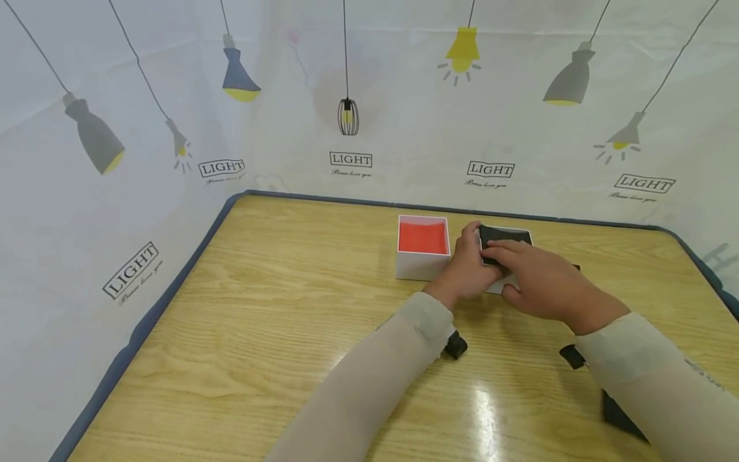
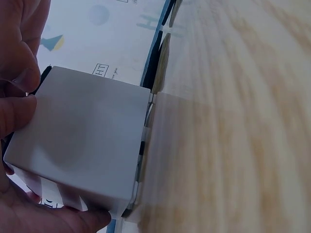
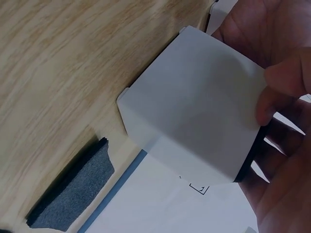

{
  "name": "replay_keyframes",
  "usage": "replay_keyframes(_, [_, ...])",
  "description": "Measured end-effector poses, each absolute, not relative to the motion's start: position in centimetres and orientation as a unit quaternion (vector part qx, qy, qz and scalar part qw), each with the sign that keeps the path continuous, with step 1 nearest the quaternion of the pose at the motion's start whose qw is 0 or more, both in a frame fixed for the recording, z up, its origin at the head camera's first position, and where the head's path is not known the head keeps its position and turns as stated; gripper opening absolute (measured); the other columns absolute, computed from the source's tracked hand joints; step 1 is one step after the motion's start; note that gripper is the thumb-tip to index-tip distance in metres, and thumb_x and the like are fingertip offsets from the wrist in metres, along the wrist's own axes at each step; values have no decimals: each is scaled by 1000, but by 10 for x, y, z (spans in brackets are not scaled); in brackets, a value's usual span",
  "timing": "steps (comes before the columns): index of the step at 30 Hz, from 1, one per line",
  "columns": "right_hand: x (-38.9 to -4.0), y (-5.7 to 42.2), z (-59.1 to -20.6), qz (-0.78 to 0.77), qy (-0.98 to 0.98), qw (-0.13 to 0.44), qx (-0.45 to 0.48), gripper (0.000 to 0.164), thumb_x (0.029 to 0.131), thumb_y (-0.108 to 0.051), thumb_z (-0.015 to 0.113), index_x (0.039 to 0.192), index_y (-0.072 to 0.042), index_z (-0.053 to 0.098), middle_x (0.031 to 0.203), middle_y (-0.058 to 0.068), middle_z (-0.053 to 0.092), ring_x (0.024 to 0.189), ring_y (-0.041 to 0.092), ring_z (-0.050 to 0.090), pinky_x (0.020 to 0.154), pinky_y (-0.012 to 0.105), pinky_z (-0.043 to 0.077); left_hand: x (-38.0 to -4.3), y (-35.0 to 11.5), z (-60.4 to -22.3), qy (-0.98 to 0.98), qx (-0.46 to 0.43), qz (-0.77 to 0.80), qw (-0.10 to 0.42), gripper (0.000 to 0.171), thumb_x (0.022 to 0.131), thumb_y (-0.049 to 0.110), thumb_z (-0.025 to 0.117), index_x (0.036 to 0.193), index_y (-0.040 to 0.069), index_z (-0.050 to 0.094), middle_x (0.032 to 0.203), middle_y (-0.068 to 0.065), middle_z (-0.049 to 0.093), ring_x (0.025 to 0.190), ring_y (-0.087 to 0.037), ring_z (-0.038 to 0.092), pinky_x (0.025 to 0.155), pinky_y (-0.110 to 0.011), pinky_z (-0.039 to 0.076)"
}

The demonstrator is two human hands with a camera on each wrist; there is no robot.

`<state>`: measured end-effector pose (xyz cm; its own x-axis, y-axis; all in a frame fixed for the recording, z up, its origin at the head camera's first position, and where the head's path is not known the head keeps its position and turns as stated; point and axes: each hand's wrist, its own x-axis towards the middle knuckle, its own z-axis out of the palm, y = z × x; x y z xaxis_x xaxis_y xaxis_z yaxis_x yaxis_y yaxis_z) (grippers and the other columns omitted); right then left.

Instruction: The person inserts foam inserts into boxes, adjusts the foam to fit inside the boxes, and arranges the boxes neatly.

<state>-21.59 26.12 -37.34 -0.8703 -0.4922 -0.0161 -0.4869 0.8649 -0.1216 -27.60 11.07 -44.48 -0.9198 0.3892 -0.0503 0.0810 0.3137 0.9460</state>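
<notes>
A small white open-topped box [image 1: 501,282] stands on the table with black soft-looking material [image 1: 505,237] filling its top. My left hand [image 1: 470,269] grips this box at its left side, the thumb across the near face. Over the top lies my right hand [image 1: 545,279], fingers fairly straight and touching the black material, the thumb low near the front. Both wrist views show the plain white box face [image 2: 82,131]. Left of my left hand is a second white box [image 1: 418,266], with red material [image 1: 423,237] inside.
A dark grey rough-textured piece [image 3: 77,189] lies on the wooden table [image 1: 277,308] beyond the held box. Under my right forearm a black flat thing [image 1: 623,417] partly shows. A white curtain [image 1: 404,77] printed with lamps borders the table behind a blue edge.
</notes>
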Motion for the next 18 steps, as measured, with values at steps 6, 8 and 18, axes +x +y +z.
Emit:
replay_keyframes(6, [-215,265,-377,-45,966,33,-254,66,89,-10,68,152,3,52,155,26,52,141,49,51,111,65,44,-276,111,-445,812,138,550,138,106,90,39,81,168,28,9,159,-6,36,129,-17,49,116,-37,43])
replay_keyframes(8, [-215,268,-379,-41,967,40,-249,67,90,-11,69,153,3,51,157,26,50,143,50,48,114,66,40,-275,111,-444,818,136,541,140,105,91,42,80,169,31,10,161,-4,35,131,-18,48,116,-38,43])
replay_keyframes(18, [-212,287,-372,-66,968,-22,-242,53,90,-8,64,142,4,63,144,26,62,134,50,57,118,63,36,-274,113,-441,830,138,522,138,102,92,41,81,168,32,12,161,-3,35,127,-16,50,112,-34,45])
